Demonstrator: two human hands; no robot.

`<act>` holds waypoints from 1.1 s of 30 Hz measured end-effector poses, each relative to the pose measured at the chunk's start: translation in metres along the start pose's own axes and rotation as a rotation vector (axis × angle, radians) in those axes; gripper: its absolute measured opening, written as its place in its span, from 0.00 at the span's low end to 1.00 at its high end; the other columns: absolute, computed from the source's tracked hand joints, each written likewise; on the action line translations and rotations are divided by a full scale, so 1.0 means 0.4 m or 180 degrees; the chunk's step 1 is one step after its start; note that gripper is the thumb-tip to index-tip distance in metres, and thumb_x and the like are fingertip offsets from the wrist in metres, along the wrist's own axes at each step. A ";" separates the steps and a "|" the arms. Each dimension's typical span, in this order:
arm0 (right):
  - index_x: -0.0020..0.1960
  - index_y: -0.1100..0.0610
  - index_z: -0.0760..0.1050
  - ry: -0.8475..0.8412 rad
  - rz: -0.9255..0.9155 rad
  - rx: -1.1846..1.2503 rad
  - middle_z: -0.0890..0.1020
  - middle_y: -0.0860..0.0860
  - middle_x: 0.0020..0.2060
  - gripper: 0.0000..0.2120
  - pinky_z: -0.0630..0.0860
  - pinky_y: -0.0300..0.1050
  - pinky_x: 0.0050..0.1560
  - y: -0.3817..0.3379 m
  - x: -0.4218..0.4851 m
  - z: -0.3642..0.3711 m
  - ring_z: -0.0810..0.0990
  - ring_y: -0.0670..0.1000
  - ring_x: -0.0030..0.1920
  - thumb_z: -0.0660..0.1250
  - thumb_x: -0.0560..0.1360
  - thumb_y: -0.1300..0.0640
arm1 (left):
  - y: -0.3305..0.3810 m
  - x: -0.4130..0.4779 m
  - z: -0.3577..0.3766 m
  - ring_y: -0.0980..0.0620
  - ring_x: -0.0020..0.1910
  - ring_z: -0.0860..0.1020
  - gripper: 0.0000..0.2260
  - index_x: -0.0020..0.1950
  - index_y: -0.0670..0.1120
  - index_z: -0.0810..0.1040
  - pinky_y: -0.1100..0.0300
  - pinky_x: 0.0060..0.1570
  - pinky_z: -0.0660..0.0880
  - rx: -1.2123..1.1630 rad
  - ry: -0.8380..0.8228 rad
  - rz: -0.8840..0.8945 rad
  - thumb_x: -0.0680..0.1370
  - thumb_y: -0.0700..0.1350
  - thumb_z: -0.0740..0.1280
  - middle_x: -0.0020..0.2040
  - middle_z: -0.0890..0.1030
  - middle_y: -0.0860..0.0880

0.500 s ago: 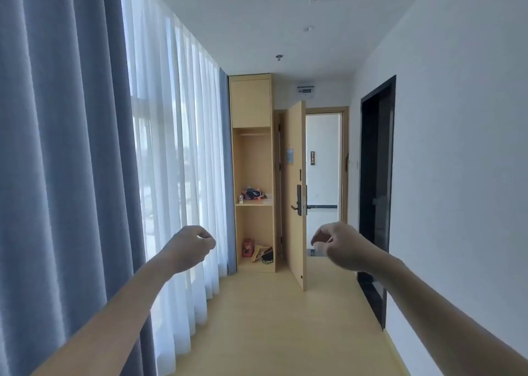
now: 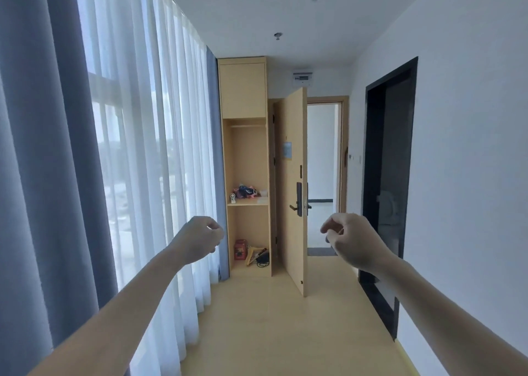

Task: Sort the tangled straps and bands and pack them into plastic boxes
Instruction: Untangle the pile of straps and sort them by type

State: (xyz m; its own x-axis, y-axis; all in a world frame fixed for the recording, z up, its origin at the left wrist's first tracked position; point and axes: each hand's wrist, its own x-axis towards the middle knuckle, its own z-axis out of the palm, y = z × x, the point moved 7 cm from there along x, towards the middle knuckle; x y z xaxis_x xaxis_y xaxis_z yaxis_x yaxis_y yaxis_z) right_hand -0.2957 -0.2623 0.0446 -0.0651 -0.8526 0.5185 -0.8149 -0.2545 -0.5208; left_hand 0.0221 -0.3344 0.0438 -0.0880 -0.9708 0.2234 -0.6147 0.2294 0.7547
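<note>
- Hands: the left hand (image 2: 198,240) and the right hand (image 2: 353,240) are held out ahead on bare, outstretched arms, well apart from each other and at about the same height.
- Left hand: fingers curled in towards the palm, thumb tip against the forefinger, and nothing visible in its grasp.
- Right hand: back of the hand towards the camera, fingers curled under, thumb pressed to the forefinger. I can see nothing between them.
- Between and beyond the hands stands a tall open wooden cabinet (image 2: 247,158) at the far end of the room.
- On the cabinet's middle shelf lies a colourful heap (image 2: 246,191) of pink and dark stuff, far from both hands. It is too small to tell whether it is straps.
- Just left of the heap on the same shelf stands a small white object (image 2: 233,198).
- In the cabinet's bottom compartment are a red box (image 2: 240,249) and, beside it, yellowish items with a black cable (image 2: 262,259).
- Right of the cabinet a wooden door (image 2: 294,175) stands open, with a dark lock and handle (image 2: 298,202) on it.
- Along the left side hang a sheer white curtain (image 2: 143,147) and a blue-grey drape (image 2: 43,147).
- On the right, a dark doorway (image 2: 391,175) is set in a white wall (image 2: 471,147).
- Below the arms is a pale wooden floor (image 2: 271,332).
</note>
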 end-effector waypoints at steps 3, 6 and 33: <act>0.45 0.49 0.79 0.0319 0.0098 0.0109 0.83 0.44 0.35 0.11 0.83 0.45 0.39 0.076 0.081 0.038 0.83 0.45 0.36 0.64 0.78 0.63 | -0.029 0.104 0.061 0.47 0.42 0.84 0.08 0.45 0.43 0.82 0.54 0.43 0.79 -0.0045 0.0111 0.0101 0.78 0.41 0.63 0.41 0.85 0.47; 0.44 0.46 0.79 0.0155 0.0115 0.0016 0.83 0.43 0.36 0.12 0.83 0.45 0.42 0.147 0.171 0.102 0.83 0.44 0.37 0.64 0.78 0.62 | -0.073 0.212 0.124 0.46 0.41 0.84 0.08 0.45 0.42 0.82 0.54 0.44 0.79 -0.0043 0.0103 0.0098 0.78 0.40 0.63 0.40 0.85 0.46; 0.49 0.51 0.80 -0.1533 0.0287 0.0162 0.85 0.48 0.43 0.06 0.81 0.52 0.52 0.599 1.301 0.745 0.86 0.47 0.40 0.65 0.80 0.52 | -0.438 1.463 0.317 0.52 0.38 0.84 0.08 0.51 0.45 0.82 0.61 0.35 0.75 0.0375 -0.0555 -0.0469 0.78 0.43 0.63 0.47 0.84 0.45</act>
State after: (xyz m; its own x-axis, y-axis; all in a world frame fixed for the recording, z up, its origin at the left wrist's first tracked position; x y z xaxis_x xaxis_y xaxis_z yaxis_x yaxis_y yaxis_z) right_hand -0.3531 -0.9029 -0.0126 0.1495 -0.9833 0.1037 -0.7883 -0.1818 -0.5879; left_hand -0.0213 -0.9516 -0.0359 -0.1182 -0.9930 -0.0011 -0.7171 0.0846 0.6918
